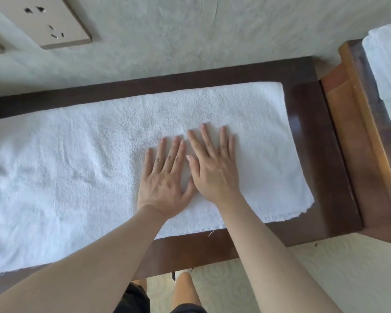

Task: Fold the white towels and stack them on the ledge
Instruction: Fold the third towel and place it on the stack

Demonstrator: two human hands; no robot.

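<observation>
White towel (81,168) lies spread across dark wood counter (321,154), centre to left of frame. Left hand (165,175) & right hand (215,163) side by side, both flat, fingers straight, pressing on towel, gripping nothing. Folded towels (386,71) on ledge (357,105), upper right.

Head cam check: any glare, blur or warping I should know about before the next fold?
Head view: soft even light, no hard shadows; towel nearly blown out white; straight table edge bows from wide-angle distortion; both hands, left and right, reasonably sharp.
</observation>
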